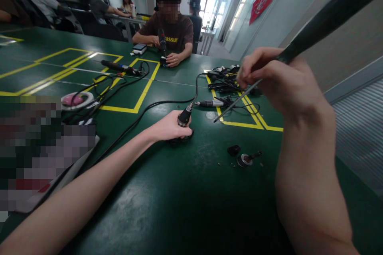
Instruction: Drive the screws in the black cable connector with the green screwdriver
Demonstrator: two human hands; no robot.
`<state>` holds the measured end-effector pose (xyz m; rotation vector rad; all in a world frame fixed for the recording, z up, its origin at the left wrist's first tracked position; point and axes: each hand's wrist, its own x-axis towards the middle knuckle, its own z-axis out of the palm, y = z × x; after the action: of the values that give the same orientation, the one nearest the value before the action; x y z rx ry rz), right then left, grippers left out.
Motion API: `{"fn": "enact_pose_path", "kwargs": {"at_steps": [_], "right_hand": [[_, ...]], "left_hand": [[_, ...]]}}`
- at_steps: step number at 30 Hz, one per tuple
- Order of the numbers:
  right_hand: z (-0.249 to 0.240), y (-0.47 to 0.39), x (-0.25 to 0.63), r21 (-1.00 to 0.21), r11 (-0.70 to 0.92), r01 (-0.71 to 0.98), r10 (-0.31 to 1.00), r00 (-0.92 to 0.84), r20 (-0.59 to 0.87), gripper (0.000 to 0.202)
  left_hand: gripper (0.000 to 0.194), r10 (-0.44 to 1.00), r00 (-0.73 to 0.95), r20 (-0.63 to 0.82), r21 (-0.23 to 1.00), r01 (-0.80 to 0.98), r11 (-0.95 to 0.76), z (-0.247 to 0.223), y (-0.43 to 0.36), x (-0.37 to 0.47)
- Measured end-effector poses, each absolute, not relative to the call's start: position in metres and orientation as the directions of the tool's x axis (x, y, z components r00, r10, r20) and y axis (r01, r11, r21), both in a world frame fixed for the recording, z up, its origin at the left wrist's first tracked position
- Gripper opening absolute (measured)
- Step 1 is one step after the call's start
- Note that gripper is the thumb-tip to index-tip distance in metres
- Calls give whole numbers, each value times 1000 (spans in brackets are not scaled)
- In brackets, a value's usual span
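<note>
My left hand (pixel 176 125) is wrapped round a black tool body (pixel 184 116) with a silver tip, held low over the green table near the centre; a black cable runs close by. In my right hand (pixel 269 69), raised at the right, is a long screwdriver (pixel 314 18) with a dark handle pointing to the upper right. Its thin metal shaft slants down to the left, the tip apart from the tool body. Below and between the hands, a small black cap (pixel 233 150) and a round metal part (pixel 244 160) with a dark stem lie on the table.
Beyond my left hand lies a grey and black pen-like tool (pixel 211 103), near a pile of black tools and cables (pixel 223 77). Another corded tool (pixel 119 67) and a white ring-shaped object (pixel 77 100) are at the left. Across the table (pixel 179 83), a person (pixel 172 28) handles a tool.
</note>
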<state>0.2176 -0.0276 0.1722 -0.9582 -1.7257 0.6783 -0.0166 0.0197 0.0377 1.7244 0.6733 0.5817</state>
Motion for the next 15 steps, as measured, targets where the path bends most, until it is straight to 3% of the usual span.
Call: {"fn": "enact_pose_path", "kwargs": {"at_steps": [3, 8, 11, 15], "right_hand": [[164, -26, 198, -798, 497, 342, 861, -307, 405, 7], [142, -16, 169, -654, 620, 433, 760, -536, 367, 13], [135, -11, 167, -607, 628, 487, 747, -597, 294, 13], [132, -8, 170, -556, 657, 510, 730, -614, 299, 16]], "left_hand": [[19, 689, 721, 69, 987, 51, -152, 42, 19, -17], [21, 656, 751, 72, 997, -60, -41, 44, 15, -14], [21, 652, 754, 79, 993, -120, 18, 45, 12, -12], [19, 667, 739, 95, 977, -199, 82, 52, 8, -12]]}}
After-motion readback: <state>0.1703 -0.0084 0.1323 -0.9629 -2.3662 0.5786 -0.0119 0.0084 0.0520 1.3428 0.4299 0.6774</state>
